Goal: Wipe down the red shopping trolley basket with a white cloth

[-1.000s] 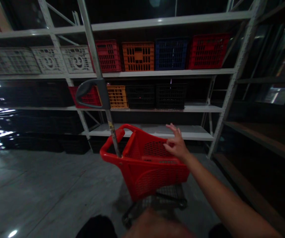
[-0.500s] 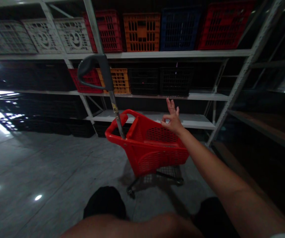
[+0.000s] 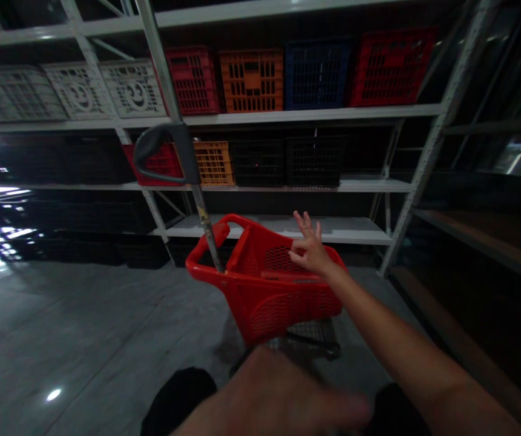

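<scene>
A red plastic basket trolley [image 3: 282, 303] stands on the grey floor in front of me, its metal pole rising to a grey handle [image 3: 163, 151]. My right hand [image 3: 309, 247] hovers over the basket's far right rim, fingers spread and holding nothing. My left hand [image 3: 282, 396] crosses the bottom of the view as a motion-smeared shape close to the camera. Its fingers cannot be made out. It touches nothing that I can see.
Grey metal shelving [image 3: 287, 114] runs across the back. Its upper level holds white [image 3: 133, 88], red [image 3: 192, 79], orange [image 3: 251, 80], blue [image 3: 317, 74] and red [image 3: 389, 65] crates. Smaller crates, some black [image 3: 287, 160], stand below. A darker rack [image 3: 482, 236] lines the right side.
My right hand has dropped a little back toward the basket rim. The blurred left hand has come up larger at the bottom. The view has tilted slightly upward.
</scene>
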Motion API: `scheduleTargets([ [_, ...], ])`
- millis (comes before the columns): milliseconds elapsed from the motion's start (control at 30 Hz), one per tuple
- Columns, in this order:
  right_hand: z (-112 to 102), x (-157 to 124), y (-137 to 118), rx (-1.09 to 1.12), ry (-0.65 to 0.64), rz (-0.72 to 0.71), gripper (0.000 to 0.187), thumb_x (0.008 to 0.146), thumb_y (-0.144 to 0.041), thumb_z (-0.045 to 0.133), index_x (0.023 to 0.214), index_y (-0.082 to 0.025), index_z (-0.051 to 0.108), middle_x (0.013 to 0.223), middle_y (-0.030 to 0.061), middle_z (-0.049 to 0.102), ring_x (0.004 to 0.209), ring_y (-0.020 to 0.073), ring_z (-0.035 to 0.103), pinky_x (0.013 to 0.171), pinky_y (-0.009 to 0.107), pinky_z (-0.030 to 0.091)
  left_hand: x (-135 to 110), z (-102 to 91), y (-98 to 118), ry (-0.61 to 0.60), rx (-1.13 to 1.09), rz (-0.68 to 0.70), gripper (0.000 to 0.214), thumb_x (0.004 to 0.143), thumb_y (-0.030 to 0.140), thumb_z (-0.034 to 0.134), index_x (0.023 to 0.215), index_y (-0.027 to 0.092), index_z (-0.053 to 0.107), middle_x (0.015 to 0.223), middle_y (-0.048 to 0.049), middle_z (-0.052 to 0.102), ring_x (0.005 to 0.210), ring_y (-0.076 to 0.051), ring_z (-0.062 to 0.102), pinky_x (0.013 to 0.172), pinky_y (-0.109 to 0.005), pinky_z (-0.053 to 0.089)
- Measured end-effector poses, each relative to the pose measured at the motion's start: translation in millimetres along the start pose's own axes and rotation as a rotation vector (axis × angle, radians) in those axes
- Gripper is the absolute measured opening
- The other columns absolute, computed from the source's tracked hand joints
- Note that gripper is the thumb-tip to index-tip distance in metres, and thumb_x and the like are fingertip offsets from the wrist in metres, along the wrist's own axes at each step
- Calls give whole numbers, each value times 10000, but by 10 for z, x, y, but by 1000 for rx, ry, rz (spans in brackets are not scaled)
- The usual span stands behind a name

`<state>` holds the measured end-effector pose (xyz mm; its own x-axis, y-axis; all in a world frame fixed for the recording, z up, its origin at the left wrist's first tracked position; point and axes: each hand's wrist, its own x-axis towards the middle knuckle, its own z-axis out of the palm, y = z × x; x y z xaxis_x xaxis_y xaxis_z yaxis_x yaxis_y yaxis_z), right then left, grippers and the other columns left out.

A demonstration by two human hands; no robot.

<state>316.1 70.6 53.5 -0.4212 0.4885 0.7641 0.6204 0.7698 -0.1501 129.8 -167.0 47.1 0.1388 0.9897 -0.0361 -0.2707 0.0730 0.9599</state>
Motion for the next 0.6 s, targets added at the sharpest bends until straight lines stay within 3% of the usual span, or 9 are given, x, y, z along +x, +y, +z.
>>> scheduleTargets([
  [100,24,-196,-147,109,-31,69,109,743,-316,607,760,-221,657,1431,37,295,1337,293,147,1003,618,19,348,158,-48,-82,-87,96,415,637,375,674,1018,223,610,734,-36,625,639,-158,570,532,-238,442],
  [200,33,-488,-452,291,-1,185,193,814,-325,549,971,-241,621,1144,70,589,1130,227,479,1008,512,227,645,155,-147,27,-407,35,388,769,466,518,1022,181,584,776,-47,632,646,-146,590,566,-245,473],
  [267,37,-703,-714,429,26,263,201,814,-325,550,974,-213,597,981,59,622,961,187,558,904,373,387,760,84,-213,129,-560,-10,347,819,416,463,1035,168,573,851,-60,644,751,-163,617,686,-288,501],
  [333,55,-895,-964,553,1,302,300,738,-355,635,990,-206,568,951,49,595,894,178,563,792,286,445,812,27,-282,192,-617,-34,284,820,332,479,1020,157,577,909,-65,646,837,-174,619,781,-313,493],
  [433,135,-1099,-1190,628,-51,372,417,641,-335,713,1004,-220,541,963,35,569,868,174,561,736,246,459,825,35,-417,273,-603,-53,212,787,254,516,957,157,598,942,-59,646,904,-178,612,830,-307,478],
  [533,259,-1209,-1135,615,-46,438,112,749,-288,594,840,-227,569,915,28,588,844,168,576,719,240,462,849,40,-562,248,-451,-88,240,763,309,536,956,183,601,986,-65,640,932,-206,607,809,-336,484],
  [600,331,-1228,-965,598,-16,487,92,810,-275,493,792,-225,568,894,32,621,823,171,598,705,248,471,922,-78,-594,233,-176,-29,308,735,371,560,992,205,594,1071,-76,613,1017,-238,570,849,-381,461],
])
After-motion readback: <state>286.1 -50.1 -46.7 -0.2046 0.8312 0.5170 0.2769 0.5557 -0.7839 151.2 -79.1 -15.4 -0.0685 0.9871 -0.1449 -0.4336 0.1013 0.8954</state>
